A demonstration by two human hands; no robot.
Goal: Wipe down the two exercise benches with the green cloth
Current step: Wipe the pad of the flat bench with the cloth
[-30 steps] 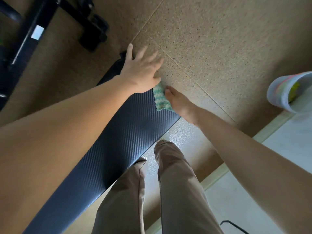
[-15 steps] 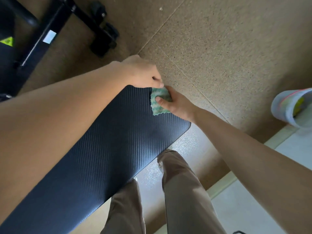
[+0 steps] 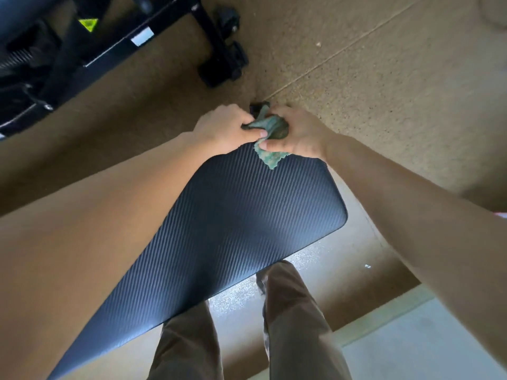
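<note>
A black ribbed bench pad [image 3: 241,220] runs from the lower left up to the middle of the view. Over its far end, both hands hold the green cloth [image 3: 270,133], which is bunched up between them with one corner hanging down onto the pad. My left hand [image 3: 227,127] pinches the cloth's left side. My right hand [image 3: 299,133] grips its right side, fingers curled around it. A second bench's black frame [image 3: 115,48] stands at the upper left, its pad mostly out of view.
Speckled brown rubber floor tiles [image 3: 370,78] lie beyond the pad. The other bench's foot [image 3: 222,64] sits just past my hands. My legs in brown trousers [image 3: 290,325] stand below the pad. A pale floor strip [image 3: 425,338] is at the lower right.
The cloth was flat on the pad under my right hand; now both hands have lifted and bunched it. The view has shifted, and the grey container at the right has left the frame.
</note>
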